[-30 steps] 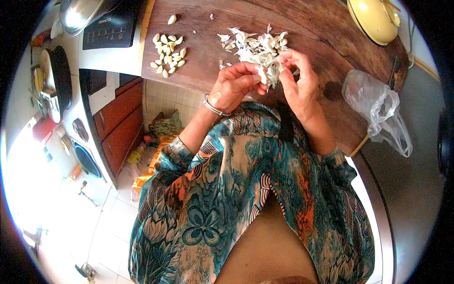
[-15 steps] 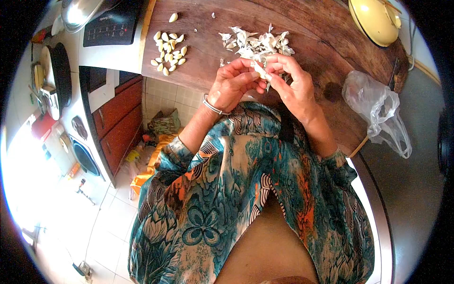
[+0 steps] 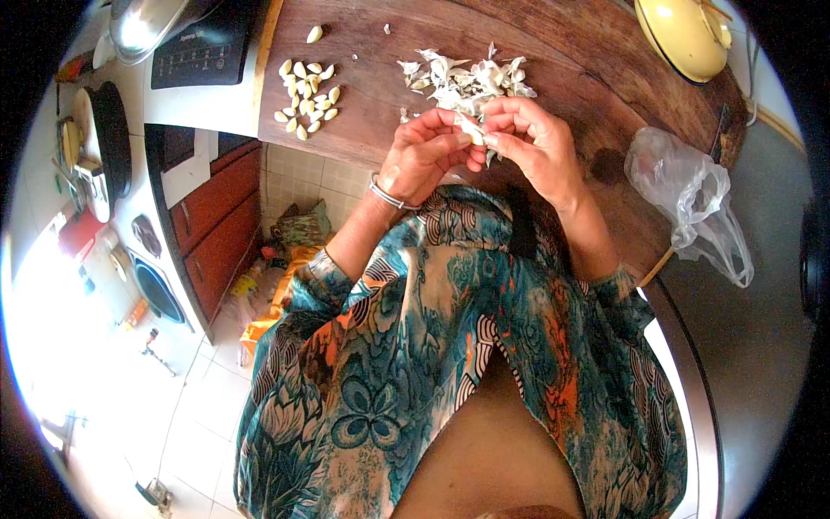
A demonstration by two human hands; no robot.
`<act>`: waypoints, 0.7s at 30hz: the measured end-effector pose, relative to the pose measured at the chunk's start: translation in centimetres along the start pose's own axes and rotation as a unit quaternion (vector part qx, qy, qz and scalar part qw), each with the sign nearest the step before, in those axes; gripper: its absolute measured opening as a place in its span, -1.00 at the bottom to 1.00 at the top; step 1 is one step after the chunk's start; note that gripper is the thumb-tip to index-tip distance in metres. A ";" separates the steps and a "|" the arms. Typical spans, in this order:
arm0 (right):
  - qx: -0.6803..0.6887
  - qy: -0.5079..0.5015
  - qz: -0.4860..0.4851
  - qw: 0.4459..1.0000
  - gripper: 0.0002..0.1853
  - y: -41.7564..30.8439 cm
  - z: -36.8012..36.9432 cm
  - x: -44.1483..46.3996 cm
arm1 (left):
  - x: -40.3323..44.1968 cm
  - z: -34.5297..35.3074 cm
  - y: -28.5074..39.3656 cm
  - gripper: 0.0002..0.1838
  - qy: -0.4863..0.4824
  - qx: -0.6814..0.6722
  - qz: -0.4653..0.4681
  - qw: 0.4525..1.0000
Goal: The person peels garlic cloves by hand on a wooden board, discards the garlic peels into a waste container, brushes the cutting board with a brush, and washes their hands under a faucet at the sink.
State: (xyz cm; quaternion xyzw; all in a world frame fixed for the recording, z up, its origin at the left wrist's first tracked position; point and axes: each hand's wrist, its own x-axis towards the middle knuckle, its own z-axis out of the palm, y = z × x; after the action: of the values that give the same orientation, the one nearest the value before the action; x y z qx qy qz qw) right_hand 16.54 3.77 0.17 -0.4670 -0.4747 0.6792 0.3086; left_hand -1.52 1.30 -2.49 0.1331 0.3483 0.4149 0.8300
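Observation:
Between the fingertips of both hands is a garlic clove with pale skin on it. My left hand pinches it from the left, a light bangle round the wrist. From the other side, the thumb and fingers of my right hand are closed on the clove as well. Just beyond the hands lies a loose heap of garlic skins, partly covered by the fingers. To the left, several peeled garlic cloves form a cluster on the wooden board, and a single clove lies above them.
A crumpled clear plastic bag is at the right, beside a wooden stick. At the upper right stands a yellow bowl. A black induction cooker lies left of the board, above red drawers.
My right thumb and fingers have shifted slightly at the clove, which shows a little more between the hands. The cluster and the heap look the same.

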 end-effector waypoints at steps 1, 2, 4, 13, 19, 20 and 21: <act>0.006 0.000 0.003 1.000 -0.72 0.2 0.0 0.0 | 0.0 -0.1 -0.1 -0.87 0.001 -0.001 -0.001 1.000; 0.013 0.001 0.007 1.000 -0.72 0.3 -0.1 0.1 | 0.0 -0.2 -0.1 -0.86 0.002 -0.002 -0.002 1.000; 0.036 0.002 0.014 0.999 -0.72 0.7 -0.2 0.1 | 0.1 -0.2 -0.1 -0.86 -0.004 0.007 0.000 1.000; -0.048 0.011 -0.028 0.998 -0.72 0.7 0.3 0.1 | 0.1 -0.4 -0.3 -0.85 0.016 0.016 0.013 1.000; -0.133 0.051 -0.102 0.985 -0.81 1.3 1.1 0.0 | 0.0 -0.1 -0.4 -0.84 0.007 0.022 0.007 1.000; -0.139 0.058 -0.121 0.981 -0.83 1.5 1.3 0.1 | 0.0 -0.1 -0.4 -0.84 0.005 0.013 0.010 1.000; -0.112 0.063 -0.099 0.987 -0.83 1.2 1.5 0.0 | 0.0 -0.1 -0.3 -0.83 -0.002 0.002 0.008 1.000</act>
State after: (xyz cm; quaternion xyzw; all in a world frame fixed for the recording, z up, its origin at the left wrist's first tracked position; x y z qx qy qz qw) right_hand 15.19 2.83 -0.84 -0.4909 -0.5718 0.5568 0.3493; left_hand -1.43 1.12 -2.76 0.1382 0.3463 0.4202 0.8273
